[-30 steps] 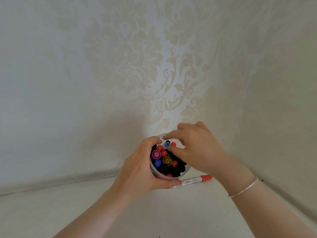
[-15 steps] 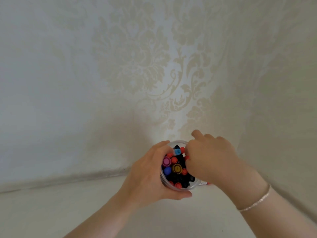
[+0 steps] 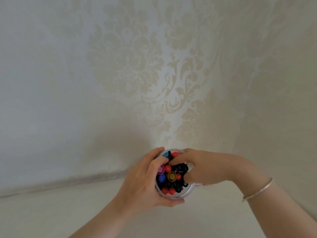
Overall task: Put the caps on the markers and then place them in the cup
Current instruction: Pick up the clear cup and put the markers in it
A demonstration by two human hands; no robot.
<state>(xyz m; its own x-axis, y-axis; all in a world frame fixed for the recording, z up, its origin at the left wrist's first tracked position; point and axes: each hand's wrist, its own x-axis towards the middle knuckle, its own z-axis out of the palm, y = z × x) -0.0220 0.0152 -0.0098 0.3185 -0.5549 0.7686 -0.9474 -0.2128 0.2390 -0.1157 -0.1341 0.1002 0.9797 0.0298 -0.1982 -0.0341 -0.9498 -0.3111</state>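
Observation:
A clear plastic cup (image 3: 179, 196) stands on the white table, packed with upright capped markers (image 3: 171, 176) in red, blue, purple, yellow and black. My left hand (image 3: 145, 182) wraps around the cup's left side, with its thumb along the near rim. My right hand (image 3: 209, 167) reaches in from the right. Its forefinger lies across the top of the markers and its thumb presses in from the right, pinching a group of black markers (image 3: 180, 169) between them. The cup's right wall is hidden behind this hand.
The white table (image 3: 51, 213) meets a patterned cream wall (image 3: 130, 66) just behind the cup; a second wall closes in on the right, making a corner. A thin bracelet (image 3: 257, 190) sits on my right wrist.
My right hand has dropped from above the cup's far side onto the markers, its fingers now in among the black ones. The red marker lying on the table has gone out of sight behind it.

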